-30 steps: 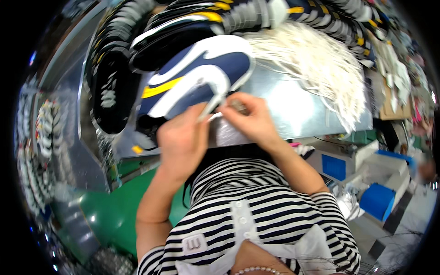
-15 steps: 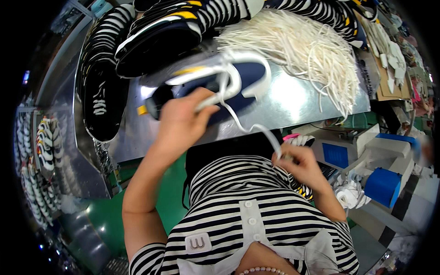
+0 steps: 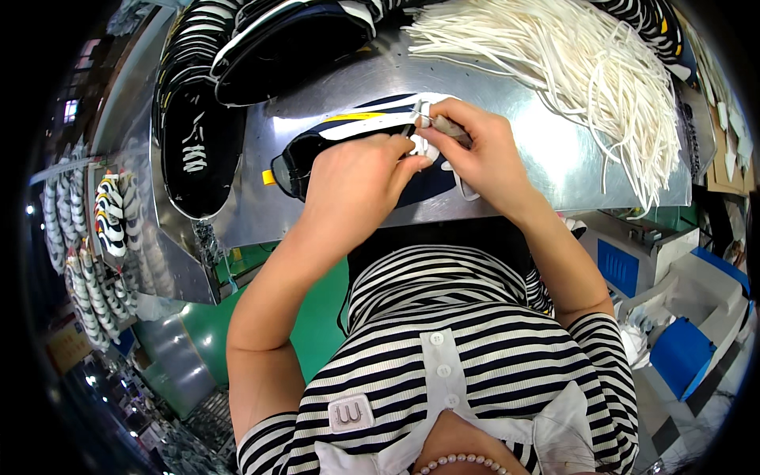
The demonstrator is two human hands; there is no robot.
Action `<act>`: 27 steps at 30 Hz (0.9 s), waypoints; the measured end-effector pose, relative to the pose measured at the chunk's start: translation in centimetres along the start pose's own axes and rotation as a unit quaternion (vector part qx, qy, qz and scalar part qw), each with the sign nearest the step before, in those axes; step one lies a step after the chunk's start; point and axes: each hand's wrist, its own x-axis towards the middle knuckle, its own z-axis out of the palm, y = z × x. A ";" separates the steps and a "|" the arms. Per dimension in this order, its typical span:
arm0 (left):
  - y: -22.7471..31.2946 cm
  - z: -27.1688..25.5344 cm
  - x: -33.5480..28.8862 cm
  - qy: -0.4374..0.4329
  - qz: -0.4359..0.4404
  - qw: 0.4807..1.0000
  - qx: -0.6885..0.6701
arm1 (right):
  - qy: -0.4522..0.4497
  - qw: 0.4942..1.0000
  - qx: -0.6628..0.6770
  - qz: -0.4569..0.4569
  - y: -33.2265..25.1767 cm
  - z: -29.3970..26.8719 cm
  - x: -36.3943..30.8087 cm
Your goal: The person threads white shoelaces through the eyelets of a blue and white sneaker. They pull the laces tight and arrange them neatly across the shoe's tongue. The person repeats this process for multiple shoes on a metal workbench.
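A navy shoe upper with white bands and a yellow stripe lies on the metal table. My left hand is closed on its middle, thumb and fingers pressed by the lacing area. In my right hand is a slim hook tool with a brownish handle, its thin metal tip at the upper's white eyelet edge. A white shoelace hangs in a loop below my right fingers. The fingertips hide where the lace passes through the upper.
A heap of loose white laces covers the table's back right. Nested dark shoe uppers stand at the left, and another row lies at the back. The metal table's near edge runs before my body. Grey-and-blue equipment stands at right.
My right hand has come up from beside my waist to the upper, bringing the tool. The upper has settled flat on the table, and the stretched lace is now a short loop.
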 end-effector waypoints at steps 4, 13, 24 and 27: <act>-0.5 1.1 1.4 -0.041 -0.083 0.995 -0.030 | 0.054 0.997 0.036 -0.036 1.1 0.5 -0.3; -1.4 1.8 2.1 -0.065 -0.116 0.988 -0.077 | -0.029 0.992 0.068 0.102 0.0 -1.1 -4.6; -1.4 1.5 2.1 -0.080 -0.107 0.986 -0.096 | -0.053 0.992 0.018 0.115 -0.1 -1.4 -4.2; -2.0 2.2 1.2 -0.029 -0.013 0.990 -0.140 | -0.052 0.991 -0.096 0.080 -0.1 -1.1 -4.0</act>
